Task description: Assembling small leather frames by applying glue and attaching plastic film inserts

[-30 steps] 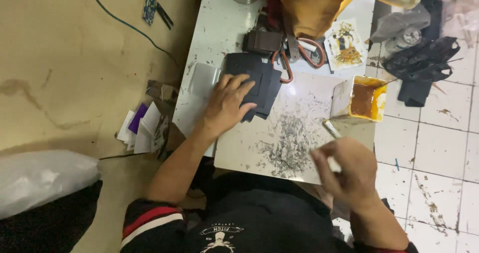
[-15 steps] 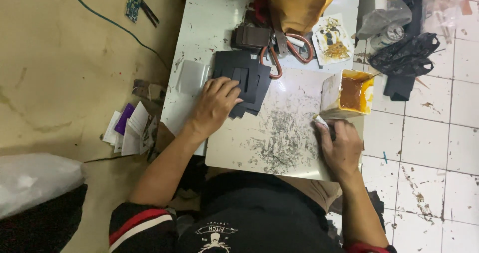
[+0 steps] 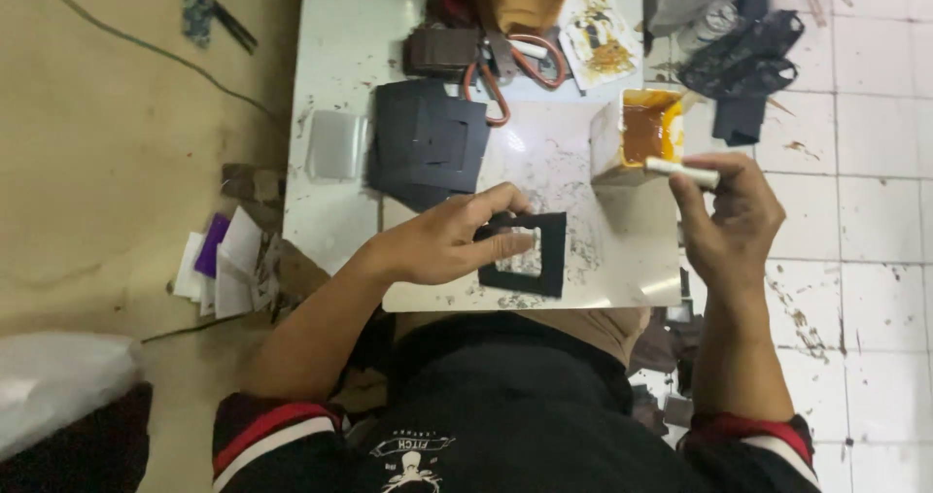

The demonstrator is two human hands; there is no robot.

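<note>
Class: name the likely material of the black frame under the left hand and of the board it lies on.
Black frame: thin matte sheet, probably card or leatherette; it lies flat, edges cleanly cut. Board: smooth, pale, hard sheet with glare, perhaps laminate or plastic.
</note>
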